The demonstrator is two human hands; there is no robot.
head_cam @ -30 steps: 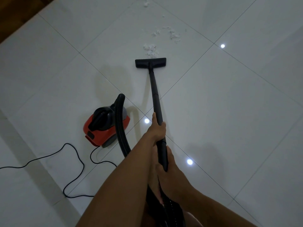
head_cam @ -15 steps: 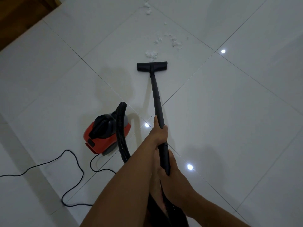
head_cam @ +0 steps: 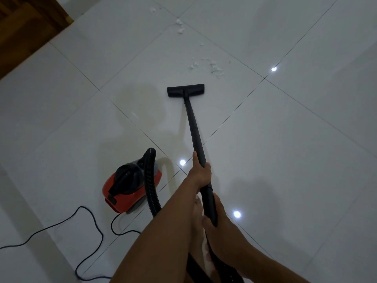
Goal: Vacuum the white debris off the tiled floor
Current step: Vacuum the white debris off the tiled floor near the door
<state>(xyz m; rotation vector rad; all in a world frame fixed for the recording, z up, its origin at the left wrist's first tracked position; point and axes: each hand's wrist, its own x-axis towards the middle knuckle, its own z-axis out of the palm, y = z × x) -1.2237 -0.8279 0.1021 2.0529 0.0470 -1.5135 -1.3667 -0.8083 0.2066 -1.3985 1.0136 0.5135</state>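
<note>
Two grips, one tube. My left grip [head_cam: 201, 173] is wrapped round the black tube [head_cam: 195, 129] higher up. My right grip [head_cam: 217, 223] is closed round the same tube lower down, nearer my body. The tube's long axis runs away from me, leaning a little to the left as it goes. It ends in one flat black floor head [head_cam: 185, 91], which sits on the white tiled floor [head_cam: 295, 160] with its long edge running left to right.

The white debris [head_cam: 214, 67] lies in three patches. The largest scatter is just beyond the head and to its right, apart from it. A smaller clump [head_cam: 180, 27] lies farther off by a tile joint, and there is a fleck [head_cam: 153, 9] or two near the top edge. A pale smear [head_cam: 134, 115] left of the head could be debris or glare; I cannot tell.

One red and black vacuum cleaner [head_cam: 130, 187] stands to my left. Its ribbed hose [head_cam: 152, 188] arches up from it and disappears behind my left forearm. One black cord [head_cam: 89, 229] loops across the floor and is cut off at the left edge. Three bright light spots [head_cam: 274, 69] shine on the tiles. The near end of the tube is hidden between my arms, where one bare foot [head_cam: 199, 211] shows in part. A brown wooden surface [head_cam: 24, 27] fills the top left corner, cut off.
</note>
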